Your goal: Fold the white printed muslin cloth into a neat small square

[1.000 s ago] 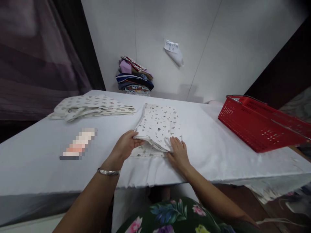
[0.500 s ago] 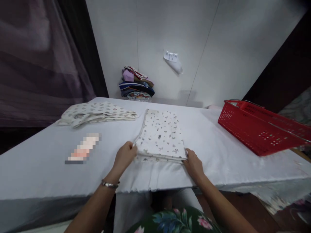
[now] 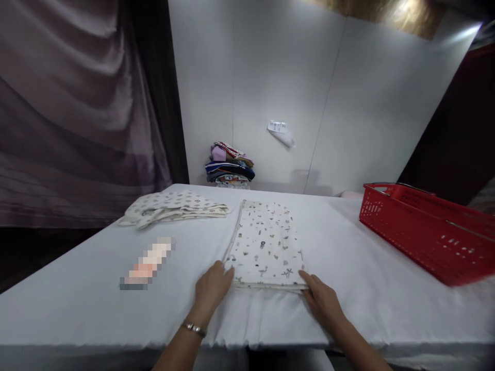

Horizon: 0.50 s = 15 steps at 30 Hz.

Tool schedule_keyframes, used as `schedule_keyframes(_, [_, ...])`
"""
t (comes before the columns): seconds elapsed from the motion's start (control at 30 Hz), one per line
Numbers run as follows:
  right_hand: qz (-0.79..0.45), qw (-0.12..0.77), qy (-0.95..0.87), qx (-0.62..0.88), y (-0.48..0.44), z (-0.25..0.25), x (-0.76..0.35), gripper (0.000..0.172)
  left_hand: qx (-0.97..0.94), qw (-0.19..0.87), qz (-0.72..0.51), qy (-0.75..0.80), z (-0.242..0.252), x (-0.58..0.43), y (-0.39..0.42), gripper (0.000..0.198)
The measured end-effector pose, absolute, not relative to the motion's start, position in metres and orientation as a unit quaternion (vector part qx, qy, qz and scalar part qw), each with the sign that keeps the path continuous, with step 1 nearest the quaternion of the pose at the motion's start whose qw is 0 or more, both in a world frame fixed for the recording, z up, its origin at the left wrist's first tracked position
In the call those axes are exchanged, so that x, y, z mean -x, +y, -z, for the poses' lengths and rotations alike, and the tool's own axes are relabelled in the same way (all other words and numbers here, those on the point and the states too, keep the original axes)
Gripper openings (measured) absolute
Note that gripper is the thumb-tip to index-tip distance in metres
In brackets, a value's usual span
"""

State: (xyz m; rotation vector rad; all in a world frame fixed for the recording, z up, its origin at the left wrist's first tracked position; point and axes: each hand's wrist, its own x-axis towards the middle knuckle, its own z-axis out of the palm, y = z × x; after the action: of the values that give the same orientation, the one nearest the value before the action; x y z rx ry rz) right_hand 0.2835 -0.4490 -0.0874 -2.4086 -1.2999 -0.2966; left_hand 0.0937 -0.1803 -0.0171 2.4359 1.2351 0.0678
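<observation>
A folded white cloth (image 3: 266,242) with small grey and brown prints lies flat on the white-covered table in front of me. My left hand (image 3: 213,286), with a metal bracelet at the wrist, grips its near left corner. At the near right corner my right hand (image 3: 322,296) holds the edge, thumb on top and the other fingers partly hidden beneath. Several layers show along the near edge between my hands. Farther left is another printed cloth (image 3: 174,206), loosely folded and slightly rumpled.
On the right stands a red plastic basket (image 3: 421,229) with metal handles. A pixelated flat item (image 3: 149,264) lies left of my hands on the white table cover (image 3: 77,304). Several folded fabrics form a stack (image 3: 231,167) against the back wall. A purple curtain (image 3: 77,129) hangs at left.
My view has tilted up, so everything sits lower in the picture. The near edge of the folded cloth now lies flatter, with both hands still at its near corners.
</observation>
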Motion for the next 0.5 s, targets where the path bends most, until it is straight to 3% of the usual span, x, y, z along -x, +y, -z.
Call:
schedule_keyframes(0.2, [0.128,0.181,-0.442,0.869,-0.465,0.069,-0.305,0.043,-0.877,0.239,-0.004,0.417,0.017,-0.1,-0.198,0.033])
schedule_keyframes(0.5, [0.078,0.174,-0.44,0.877,-0.493,0.082,-0.31,0.044,-0.884,0.238,-0.034,0.401,0.021,-0.093,-0.222,0.036])
